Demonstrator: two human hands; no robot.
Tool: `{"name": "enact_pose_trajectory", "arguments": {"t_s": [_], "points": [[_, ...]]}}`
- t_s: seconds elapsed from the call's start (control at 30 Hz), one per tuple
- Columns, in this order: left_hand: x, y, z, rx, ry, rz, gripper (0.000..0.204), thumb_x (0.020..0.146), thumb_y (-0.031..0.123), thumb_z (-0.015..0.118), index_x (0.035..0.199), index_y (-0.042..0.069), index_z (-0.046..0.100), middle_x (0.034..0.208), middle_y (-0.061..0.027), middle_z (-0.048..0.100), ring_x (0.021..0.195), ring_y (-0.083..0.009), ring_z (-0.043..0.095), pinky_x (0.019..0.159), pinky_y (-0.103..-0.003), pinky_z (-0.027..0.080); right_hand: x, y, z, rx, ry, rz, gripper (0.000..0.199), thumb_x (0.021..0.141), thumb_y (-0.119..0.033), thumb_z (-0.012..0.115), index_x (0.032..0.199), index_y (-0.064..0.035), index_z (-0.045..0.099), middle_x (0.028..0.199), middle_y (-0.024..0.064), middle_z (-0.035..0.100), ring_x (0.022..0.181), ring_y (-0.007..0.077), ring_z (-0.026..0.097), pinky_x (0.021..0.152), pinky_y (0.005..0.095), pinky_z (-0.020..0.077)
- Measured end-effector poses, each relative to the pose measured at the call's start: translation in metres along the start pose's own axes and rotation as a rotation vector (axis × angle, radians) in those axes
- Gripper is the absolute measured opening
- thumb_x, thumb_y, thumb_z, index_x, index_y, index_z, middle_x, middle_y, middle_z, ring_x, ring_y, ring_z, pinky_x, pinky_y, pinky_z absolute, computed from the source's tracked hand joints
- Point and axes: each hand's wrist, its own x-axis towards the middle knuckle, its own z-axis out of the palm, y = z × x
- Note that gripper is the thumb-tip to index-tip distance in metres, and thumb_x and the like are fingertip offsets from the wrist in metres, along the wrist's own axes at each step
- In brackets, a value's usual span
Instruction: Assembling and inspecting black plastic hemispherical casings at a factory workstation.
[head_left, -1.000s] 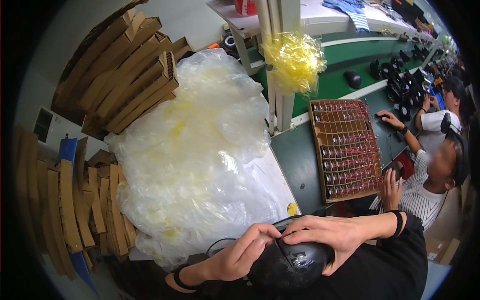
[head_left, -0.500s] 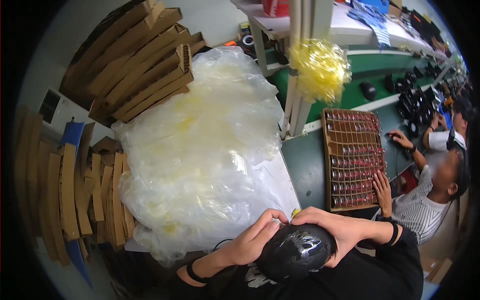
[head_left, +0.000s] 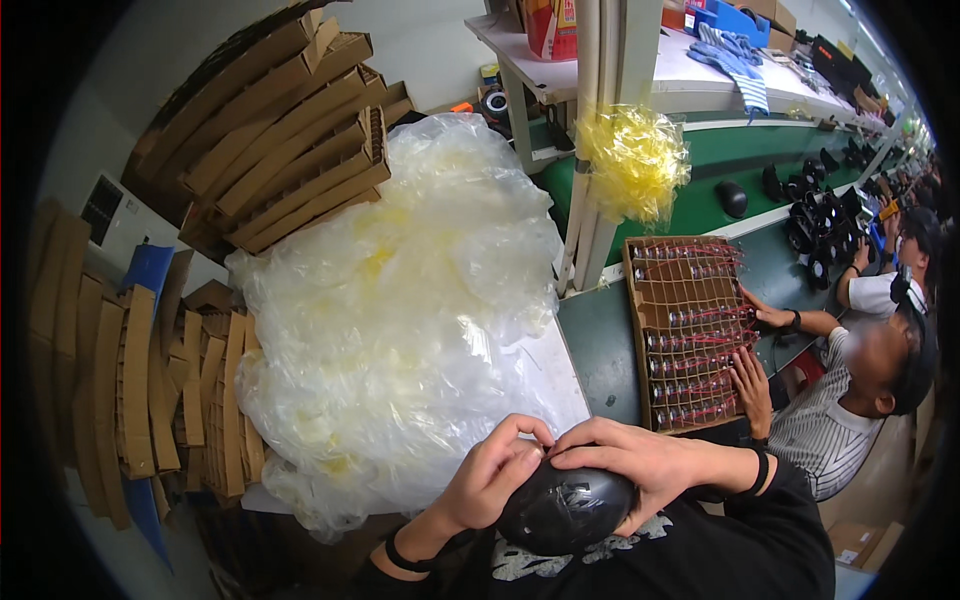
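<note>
A glossy black dome-shaped shell [head_left: 568, 518] is held close against my dark shirt at the bottom middle. My left hand [head_left: 495, 480] grips its left side, with thumb and forefinger pinched together at the upper edge. Around the right side curls my right hand [head_left: 637, 462], its fingertips meeting the left ones at the top. What lies between the fingertips is too small to make out. Just beyond my hands, a big heap of clear plastic bags [head_left: 400, 320] with yellowish patches covers a white table [head_left: 548, 375].
Flattened cardboard dividers [head_left: 290, 140] and more cardboard [head_left: 135, 390] stack up at the left. A yellow film bundle [head_left: 635, 165] hangs on a post. Right of it, a divided carton [head_left: 685, 290] holds small parts with red wires; a co-worker's hands [head_left: 752, 390] touch it. Another black dome [head_left: 732, 199] lies beyond.
My hands and the shell have shifted slightly left in view. A yellow bit at my fingertips no longer shows. The co-worker's farther hand has moved onto the carton's edge.
</note>
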Motion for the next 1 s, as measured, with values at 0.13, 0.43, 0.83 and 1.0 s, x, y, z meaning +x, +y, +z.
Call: {"name": "enact_pose_trajectory", "arguments": {"t_s": [0.13, 0.43, 0.83, 1.0], "points": [[0.000, -0.008, -0.005, 0.008, -0.032, 0.043, 0.023, 0.094, 0.010, 0.047, 0.114, -0.002, 0.044, 0.082, -0.0034, 0.058, 0.074, -0.0046, 0.052, 0.071, -0.018, 0.040, 0.003, 0.001, -0.004, -0.115, -0.011, -0.094, 0.086, 0.059, -0.017, 0.078, 0.133, 0.0012, 0.038, 0.125, 0.0207, 0.045, 0.113, 0.0373, 0.048, 0.096, 0.0426, 0.0403], [-0.010, -0.028, -0.022, -0.102, -0.124, 0.112, 0.056, 0.087, 0.035, 0.060, 0.119, -0.004, 0.035, 0.091, -0.0119, 0.064, 0.089, -0.0185, 0.055, 0.087, -0.031, 0.040, -0.007, 0.007, -0.001, 0.016, 0.021, -0.087, 0.100, 0.065, -0.031, 0.084, 0.140, -0.0005, 0.025, 0.136, 0.0202, 0.038, 0.125, 0.0367, 0.041, 0.103, 0.0433, 0.0353], [0.038, -0.019, -0.015, -0.077, -0.045, 0.140, 0.062, 0.090, 0.051, 0.052, 0.116, -0.005, 0.044, 0.094, -0.0075, 0.060, 0.091, -0.0115, 0.054, 0.083, -0.023, 0.040, -0.009, 0.012, -0.016, -0.244, 0.278, 0.049, 0.105, 0.056, -0.028, 0.085, 0.139, 0.0011, 0.028, 0.127, 0.0196, 0.045, 0.117, 0.0374, 0.044, 0.101, 0.0436, 0.0353], [0.035, -0.027, -0.002, -0.130, 0.019, 0.159, 0.040, 0.086, 0.020, 0.065, 0.111, -0.002, 0.044, 0.088, -0.0043, 0.059, 0.083, -0.0085, 0.054, 0.073, -0.020, 0.041, -0.013, 0.010, -0.025, -0.138, 0.201, -0.026, 0.120, 0.055, -0.034, 0.088, 0.144, 0.0008, 0.015, 0.133, 0.0237, 0.036, 0.125, 0.0403, 0.036, 0.104, 0.0450, 0.0314]]}}
